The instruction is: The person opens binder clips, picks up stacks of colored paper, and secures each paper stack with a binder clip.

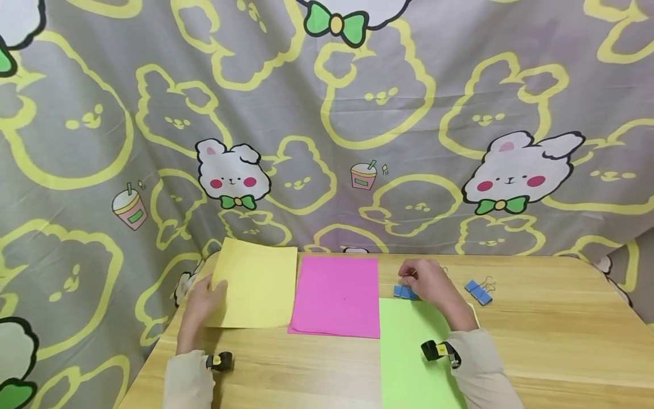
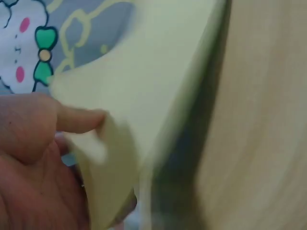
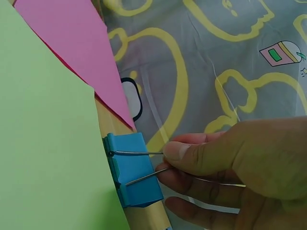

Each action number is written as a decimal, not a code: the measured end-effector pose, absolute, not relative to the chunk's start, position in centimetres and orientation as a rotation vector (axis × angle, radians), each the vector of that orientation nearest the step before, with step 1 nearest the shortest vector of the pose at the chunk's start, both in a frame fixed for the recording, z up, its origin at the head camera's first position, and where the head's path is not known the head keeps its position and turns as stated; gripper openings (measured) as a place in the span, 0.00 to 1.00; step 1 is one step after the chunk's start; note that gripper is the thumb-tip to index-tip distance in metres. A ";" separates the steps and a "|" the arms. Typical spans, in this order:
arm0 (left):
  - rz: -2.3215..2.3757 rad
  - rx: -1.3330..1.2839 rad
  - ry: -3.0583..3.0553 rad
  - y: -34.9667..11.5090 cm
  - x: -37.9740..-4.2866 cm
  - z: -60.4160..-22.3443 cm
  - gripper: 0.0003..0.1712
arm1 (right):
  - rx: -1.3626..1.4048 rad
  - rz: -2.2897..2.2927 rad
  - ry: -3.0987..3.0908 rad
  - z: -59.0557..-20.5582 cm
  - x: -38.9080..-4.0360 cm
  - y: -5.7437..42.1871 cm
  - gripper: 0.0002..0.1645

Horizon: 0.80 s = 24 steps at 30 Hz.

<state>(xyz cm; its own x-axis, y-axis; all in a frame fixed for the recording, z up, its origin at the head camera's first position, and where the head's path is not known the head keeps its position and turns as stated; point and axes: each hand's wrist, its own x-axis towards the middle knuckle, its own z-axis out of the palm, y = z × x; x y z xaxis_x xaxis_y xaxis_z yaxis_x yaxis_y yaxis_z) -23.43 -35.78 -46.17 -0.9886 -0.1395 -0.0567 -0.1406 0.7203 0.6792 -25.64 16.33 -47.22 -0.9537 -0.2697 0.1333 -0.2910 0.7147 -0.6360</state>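
My left hand grips the left edge of the yellow paper, thumb on the upper face. In the left wrist view the yellow sheet bends up off the table, and the thumb presses on it. At the right, my right hand pinches the wire handles of a blue binder clip between thumb and fingers. The right wrist view shows this clip beside the far edge of the green paper; whether it touches the paper I cannot tell.
Pink paper lies between the yellow and green stacks. Another blue binder clip lies to the right of my right hand. Wire handles show just behind that hand. A patterned curtain hangs along the back of the wooden table.
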 end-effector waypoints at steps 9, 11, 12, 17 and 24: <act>1.377 -0.275 2.916 -36.3 -22.7 -45.0 0.17 | 0.450 1.054 -2.907 -46.5 -25.2 16.4 0.03; 1.437 -0.334 2.885 -36.3 -22.8 -45.0 0.12 | 0.449 1.051 -2.910 -46.5 -25.1 16.4 0.03; 1.453 -0.357 2.878 -36.4 -22.9 -45.0 0.11 | 0.449 1.047 -2.911 -46.5 -25.1 16.4 0.03; 1.532 -0.434 2.826 -36.4 -23.0 -45.1 0.15 | 0.453 1.046 -2.908 -46.6 -25.0 16.4 0.03; 1.643 -0.476 2.791 -36.7 -23.0 -45.4 0.13 | 0.463 1.040 -2.902 -46.5 -25.0 16.3 0.03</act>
